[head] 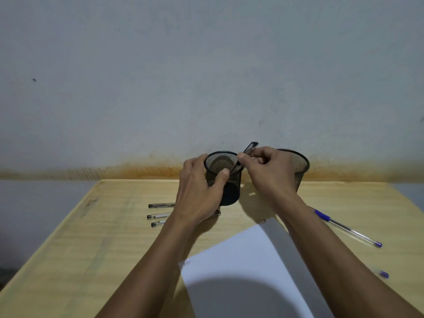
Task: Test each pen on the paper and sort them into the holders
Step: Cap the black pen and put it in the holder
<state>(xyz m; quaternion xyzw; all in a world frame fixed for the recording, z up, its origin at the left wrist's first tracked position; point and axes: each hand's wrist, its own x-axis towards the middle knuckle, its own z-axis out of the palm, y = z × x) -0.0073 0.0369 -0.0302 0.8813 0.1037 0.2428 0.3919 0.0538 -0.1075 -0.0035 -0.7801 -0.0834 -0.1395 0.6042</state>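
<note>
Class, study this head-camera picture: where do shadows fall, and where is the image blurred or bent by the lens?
In the head view, a large rounded shadow covers the near part of the paper, and the right hand shades the table beneath it; the blue-capped pen near the right edge is smeared; the table's edges splay outward, showing wide-angle distortion; light is dim and even, without glare.
</note>
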